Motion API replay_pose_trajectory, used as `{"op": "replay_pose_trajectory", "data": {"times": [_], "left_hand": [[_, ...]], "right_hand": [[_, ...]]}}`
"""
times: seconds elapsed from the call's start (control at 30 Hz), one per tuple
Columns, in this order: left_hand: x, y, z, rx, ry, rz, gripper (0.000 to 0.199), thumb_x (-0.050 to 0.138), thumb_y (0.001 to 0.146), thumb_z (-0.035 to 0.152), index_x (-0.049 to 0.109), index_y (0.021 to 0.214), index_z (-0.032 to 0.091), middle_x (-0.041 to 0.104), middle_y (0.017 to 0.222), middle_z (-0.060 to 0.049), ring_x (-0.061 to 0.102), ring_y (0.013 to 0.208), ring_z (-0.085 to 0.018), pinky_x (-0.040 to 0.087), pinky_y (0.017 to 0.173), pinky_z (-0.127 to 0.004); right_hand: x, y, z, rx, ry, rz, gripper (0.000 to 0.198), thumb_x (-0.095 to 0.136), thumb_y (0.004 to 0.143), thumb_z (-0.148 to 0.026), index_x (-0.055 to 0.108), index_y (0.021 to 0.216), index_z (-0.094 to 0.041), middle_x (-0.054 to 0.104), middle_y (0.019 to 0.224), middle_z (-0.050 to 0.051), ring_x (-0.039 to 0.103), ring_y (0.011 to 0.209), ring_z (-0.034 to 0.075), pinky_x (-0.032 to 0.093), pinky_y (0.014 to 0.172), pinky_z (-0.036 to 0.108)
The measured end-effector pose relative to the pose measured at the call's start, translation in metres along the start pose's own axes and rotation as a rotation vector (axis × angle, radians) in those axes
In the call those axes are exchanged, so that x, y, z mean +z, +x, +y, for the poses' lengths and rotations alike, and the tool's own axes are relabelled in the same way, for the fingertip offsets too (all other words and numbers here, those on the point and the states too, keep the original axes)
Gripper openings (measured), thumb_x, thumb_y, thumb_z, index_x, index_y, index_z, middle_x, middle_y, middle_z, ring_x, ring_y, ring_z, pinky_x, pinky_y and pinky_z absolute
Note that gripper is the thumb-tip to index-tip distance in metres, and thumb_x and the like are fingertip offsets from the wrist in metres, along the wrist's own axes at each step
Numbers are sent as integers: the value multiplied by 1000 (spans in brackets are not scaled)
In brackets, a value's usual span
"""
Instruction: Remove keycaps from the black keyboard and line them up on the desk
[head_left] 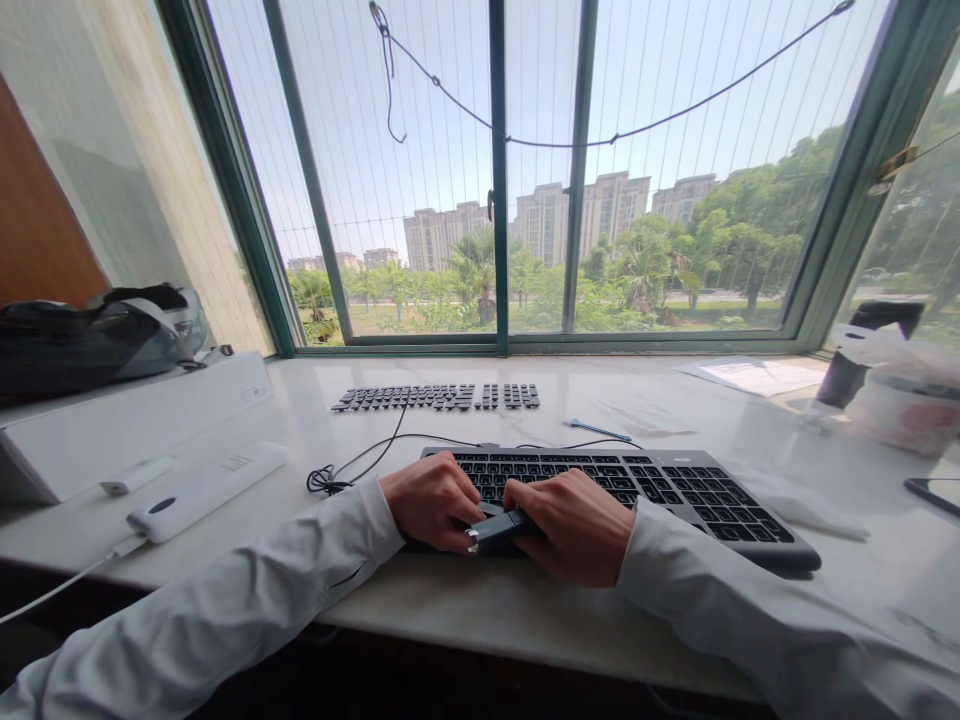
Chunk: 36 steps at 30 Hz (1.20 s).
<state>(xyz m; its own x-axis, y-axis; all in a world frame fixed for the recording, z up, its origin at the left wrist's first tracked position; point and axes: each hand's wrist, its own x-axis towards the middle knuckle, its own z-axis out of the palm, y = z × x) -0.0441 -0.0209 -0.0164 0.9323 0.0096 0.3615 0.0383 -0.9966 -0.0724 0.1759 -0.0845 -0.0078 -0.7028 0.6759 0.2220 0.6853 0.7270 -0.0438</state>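
Observation:
A dark grey keyboard (709, 485) lies on the white tabletop in front of me, its key positions showing as black squares with pale centres. My right hand (576, 520) is closed around a short, dark, stick-shaped tool (501, 530) above the keyboard's front left part. The tool's shiny end points left. Beside that end my left hand (435, 500) is closed, its fingers curled under. What those fingers grip is hidden, and whether they touch the tool I cannot tell. Behind the keyboard, loose black keycaps (442, 397) lie in rows in a keyboard layout.
A blue stick-like brush (600, 430) and a clear plastic bag (802, 505) lie near the keyboard. Its black cable (330, 480) is coiled at left. A white power bank (206, 490), a white box (150, 415), a paper sheet (754, 375) and a bagged tub (907, 405) stand around.

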Motion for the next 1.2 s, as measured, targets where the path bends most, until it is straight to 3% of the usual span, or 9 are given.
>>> {"op": "replay_pose_trajectory", "data": {"times": [0.37,0.7,1.03,1.2], "left_hand": [[-1,2,2,18,38,-10,26,54,80,24,54,54,19,49,47,2,46,43,-8,29,43,-27],[2,4,6,-18,81,101,37,57,79,23,40,47,18,45,42,5,41,37,-6,28,39,-24],[-1,3,3,38,16,28,36,59,81,30,45,50,19,49,47,3,45,41,-7,29,41,-27],[1,4,5,30,53,71,35,58,81,25,46,49,18,49,46,4,44,40,-7,30,40,-26]], "right_hand": [[5,0,0,-34,80,-16,9,50,81,-24,45,87,-19,65,75,4,59,60,16,26,53,27],[5,2,-6,99,149,-25,8,46,86,-26,48,87,-18,63,71,5,55,58,15,26,53,26],[-2,2,2,-36,66,-43,9,48,84,-26,47,88,-19,63,71,4,54,58,14,27,53,26],[-1,2,3,-4,120,-20,9,49,85,-27,50,84,-19,60,67,2,52,57,14,27,53,25]]}}
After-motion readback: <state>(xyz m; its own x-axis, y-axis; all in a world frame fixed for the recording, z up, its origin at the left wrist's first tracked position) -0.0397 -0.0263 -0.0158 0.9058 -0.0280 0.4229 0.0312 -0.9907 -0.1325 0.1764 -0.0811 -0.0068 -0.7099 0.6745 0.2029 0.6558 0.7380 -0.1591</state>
